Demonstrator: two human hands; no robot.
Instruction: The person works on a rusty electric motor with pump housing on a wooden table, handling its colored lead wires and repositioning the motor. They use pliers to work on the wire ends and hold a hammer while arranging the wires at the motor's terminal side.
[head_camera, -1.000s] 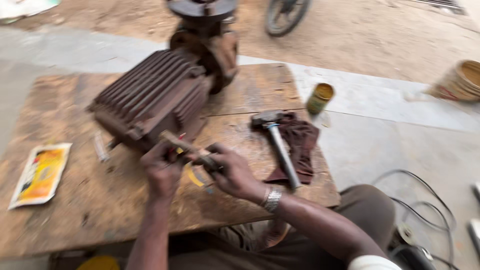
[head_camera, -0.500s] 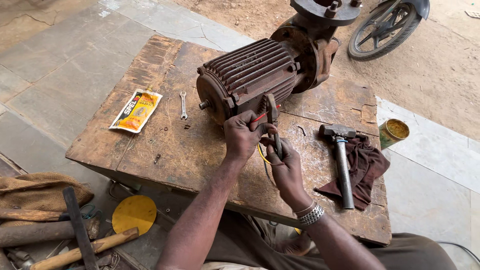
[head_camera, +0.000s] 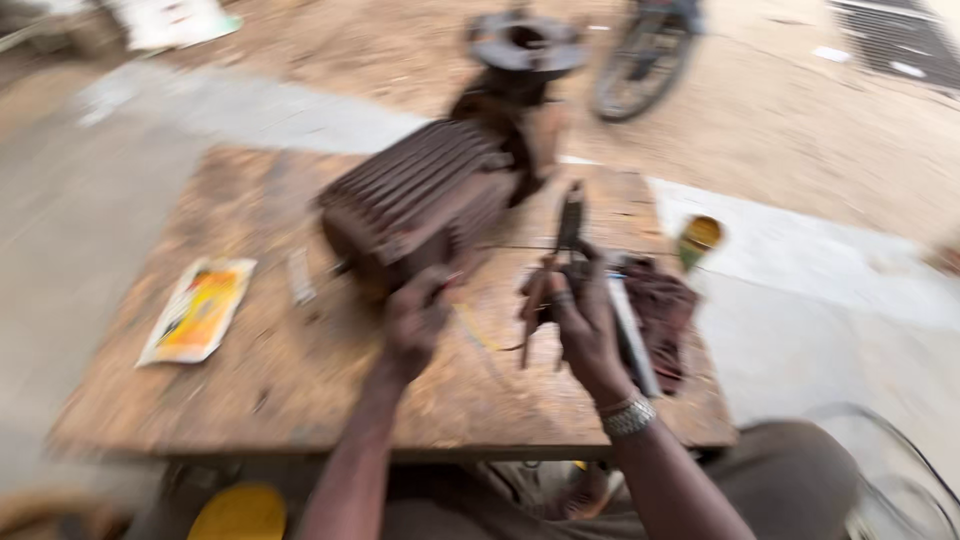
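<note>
nearest the camera, the right hand (head_camera: 580, 320), a metal bracelet (head_camera: 628, 417) on its wrist, is closed round the handles of a pair of pliers (head_camera: 566, 240) held upright, nose pointing away, above the wooden table (head_camera: 300, 390). just left of it the left hand (head_camera: 415, 320) has its fingers curled together near a thin yellow wire (head_camera: 478, 328); motion blur hides whether it pinches anything. right of the hands a hammer (head_camera: 632, 325) lies on a dark rag (head_camera: 668, 305). to the left lies a yellow packet (head_camera: 197, 310), with a small spanner (head_camera: 300, 276) beside it. beyond the hands stands a ribbed electric motor (head_camera: 420, 195) joined to a rusty pump housing (head_camera: 527, 45). a small tin (head_camera: 698, 238) sits off the table's far right corner, and a wheel (head_camera: 640, 60) shows farther back.
</note>
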